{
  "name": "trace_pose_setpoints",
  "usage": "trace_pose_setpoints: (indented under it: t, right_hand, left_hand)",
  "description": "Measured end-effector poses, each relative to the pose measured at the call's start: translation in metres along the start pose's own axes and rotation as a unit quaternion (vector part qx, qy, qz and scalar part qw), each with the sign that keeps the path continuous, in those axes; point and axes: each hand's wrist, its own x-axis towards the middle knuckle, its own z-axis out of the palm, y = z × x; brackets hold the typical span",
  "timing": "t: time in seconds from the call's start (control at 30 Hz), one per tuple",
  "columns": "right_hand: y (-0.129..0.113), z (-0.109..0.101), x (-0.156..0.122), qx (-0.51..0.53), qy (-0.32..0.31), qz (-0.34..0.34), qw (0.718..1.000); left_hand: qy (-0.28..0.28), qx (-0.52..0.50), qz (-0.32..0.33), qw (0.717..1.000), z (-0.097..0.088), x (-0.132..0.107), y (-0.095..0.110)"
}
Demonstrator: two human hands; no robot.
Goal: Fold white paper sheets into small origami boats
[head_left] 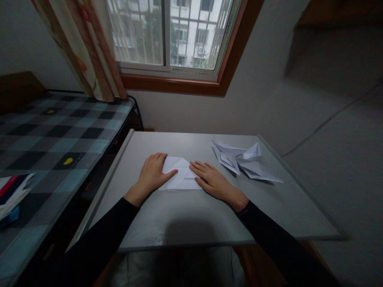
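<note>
A partly folded white sheet of paper point(181, 175) lies flat near the middle of a grey table point(191, 215). My left hand point(152, 173) rests on the paper's left side, fingers stretched out flat and the thumb pointing right across it. My right hand point(211, 181) presses on the paper's right side, fingers flat and pointing left. Both arms wear black sleeves. Neither hand grips anything.
Several folded white paper shapes point(243, 161) lie in a pile at the table's back right. A bed with a checked cover point(54, 135) stands close on the left. Behind the table are a wall, a window point(170, 36) and a patterned curtain point(86, 52).
</note>
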Motion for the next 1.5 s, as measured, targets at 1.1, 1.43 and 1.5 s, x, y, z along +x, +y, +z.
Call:
trace_pose_setpoints:
  t: [1.1, 1.43, 1.5]
  right_hand:
    - [-0.005, 0.003, 0.014, -0.004, -0.026, -0.065, 0.998]
    - [0.002, -0.012, 0.012, 0.147, 0.022, -0.072, 0.986]
    - [0.004, -0.014, 0.011, 0.197, 0.034, -0.064, 0.978]
  left_hand:
    - [-0.169, -0.095, 0.215, 0.957, -0.017, -0.016, 0.002]
    - [-0.125, -0.15, 0.161, 0.968, -0.03, -0.014, 0.001]
    - [-0.114, -0.149, 0.149, 0.971, -0.031, -0.013, 0.002]
